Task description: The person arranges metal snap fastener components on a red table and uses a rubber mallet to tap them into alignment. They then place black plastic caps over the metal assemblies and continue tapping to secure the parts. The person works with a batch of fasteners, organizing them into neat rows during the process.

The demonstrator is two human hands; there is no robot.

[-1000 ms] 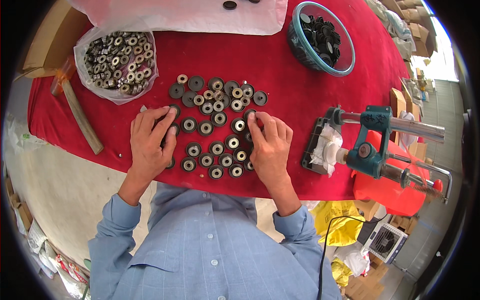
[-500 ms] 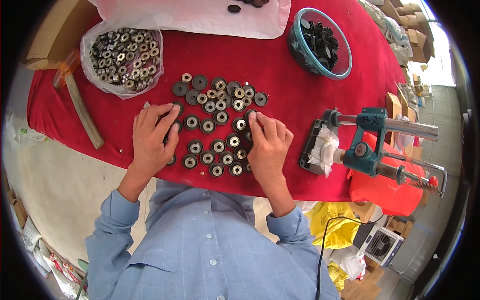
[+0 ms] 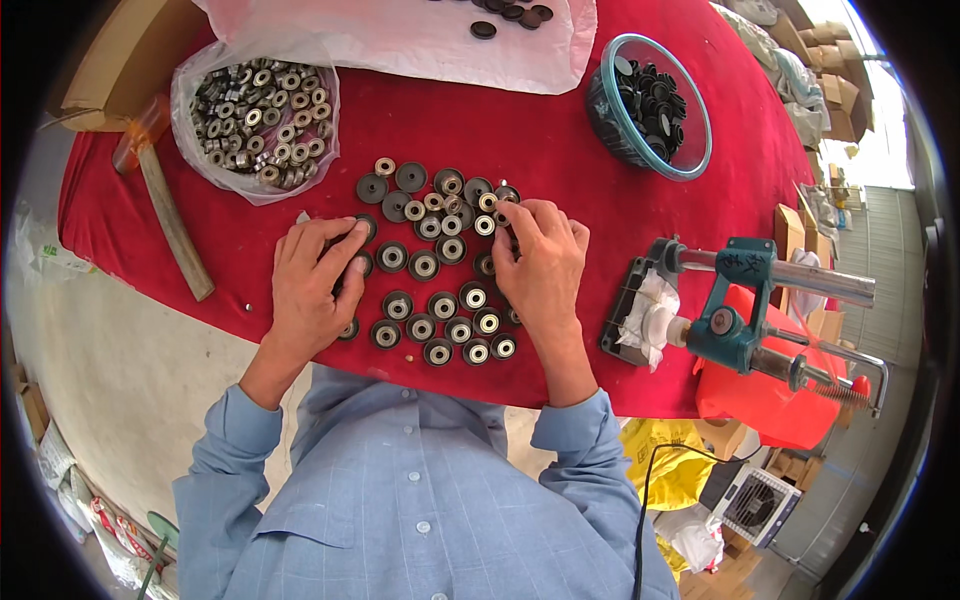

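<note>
Dark round caps with steel ball bearings seated in them, such as one capped bearing (image 3: 424,265), lie in loose rows on the red cloth. My left hand (image 3: 312,285) rests at the left side of this group, fingers curved and apart. Its index fingertip touches a dark cap (image 3: 369,226), and its thumb is by another. At the upper right of the group, my right hand (image 3: 545,262) has index finger and thumb at a bearing (image 3: 502,218), partly hidden by the fingers. Loose bearings (image 3: 415,210) and bare dark caps (image 3: 411,177) lie at the far side.
A bag of bearings (image 3: 262,120) and a hammer (image 3: 172,215) lie at the left. A clear tub with black caps (image 3: 655,105) stands far right. Right of my hand is a green hand press (image 3: 725,310). White sheeting (image 3: 420,45) covers the far edge.
My right hand has gone from a cap on the group's right side to a bearing at its upper right. My left hand stays beside the same caps. The view has shifted slightly.
</note>
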